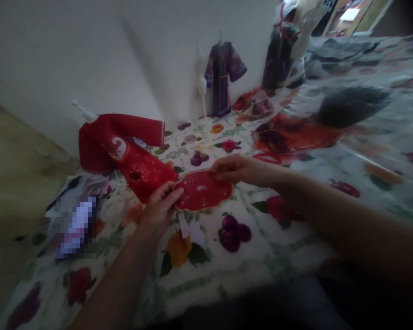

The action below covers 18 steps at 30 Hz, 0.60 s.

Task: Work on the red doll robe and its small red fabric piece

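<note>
A red scalloped piece of fabric (206, 190) with a pale trimmed edge and light markings is stretched between my two hands, above the table. My left hand (163, 201) pinches its left end between thumb and fingers. At the upper right edge, my right hand (229, 168) grips it with the fingers closed. Just beyond my left hand, a small red dress (134, 156) with white decoration sits on a tilted white mannequin. A narrow white strip (183, 224) lies below the fabric's lower left edge.
A flowered tablecloth (206, 279) covers the table. Against the wall stand a small purple robe (221, 78) on a stand and a bare white mannequin (200, 73). Orange-red fabric (296, 135) and a dark bundle (351, 105) lie to the right. A blurred pixelated object (76, 228) is at left.
</note>
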{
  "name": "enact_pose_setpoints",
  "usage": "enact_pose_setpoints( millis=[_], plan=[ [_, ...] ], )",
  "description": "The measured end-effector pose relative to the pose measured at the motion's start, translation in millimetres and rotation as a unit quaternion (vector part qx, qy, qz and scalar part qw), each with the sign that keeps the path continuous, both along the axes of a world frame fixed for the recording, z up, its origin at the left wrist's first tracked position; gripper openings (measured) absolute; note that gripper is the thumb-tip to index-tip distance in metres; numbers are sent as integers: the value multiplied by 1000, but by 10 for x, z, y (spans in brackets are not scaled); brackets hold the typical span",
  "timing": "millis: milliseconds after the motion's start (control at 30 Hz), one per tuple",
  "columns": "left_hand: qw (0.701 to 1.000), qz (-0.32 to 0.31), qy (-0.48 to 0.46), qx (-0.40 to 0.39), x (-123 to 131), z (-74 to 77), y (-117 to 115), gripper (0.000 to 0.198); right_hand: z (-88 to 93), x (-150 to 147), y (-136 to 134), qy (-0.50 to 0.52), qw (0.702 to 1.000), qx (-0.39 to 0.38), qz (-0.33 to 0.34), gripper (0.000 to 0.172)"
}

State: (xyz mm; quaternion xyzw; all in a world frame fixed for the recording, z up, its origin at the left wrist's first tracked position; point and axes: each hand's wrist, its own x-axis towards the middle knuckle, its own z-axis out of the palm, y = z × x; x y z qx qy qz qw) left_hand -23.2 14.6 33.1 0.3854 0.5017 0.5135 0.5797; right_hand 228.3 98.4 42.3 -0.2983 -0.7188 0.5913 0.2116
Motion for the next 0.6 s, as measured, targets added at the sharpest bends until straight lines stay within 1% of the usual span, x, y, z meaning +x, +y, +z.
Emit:
enact_pose_setpoints(
  millis=[167,367,600],
  plan=[
    [1000,2,-28,-14,5,-25,8,26,27,-14,-13,10,1000,-9,-20,21],
    [999,-2,-30,-23,-3,-34,2,26,-29,-8,29,1,1000,-2,-21,24],
    [999,-9,-25,-23,-15,-54,3,24,-6,-4,16,-6,1000,2,-31,27]
  ],
)
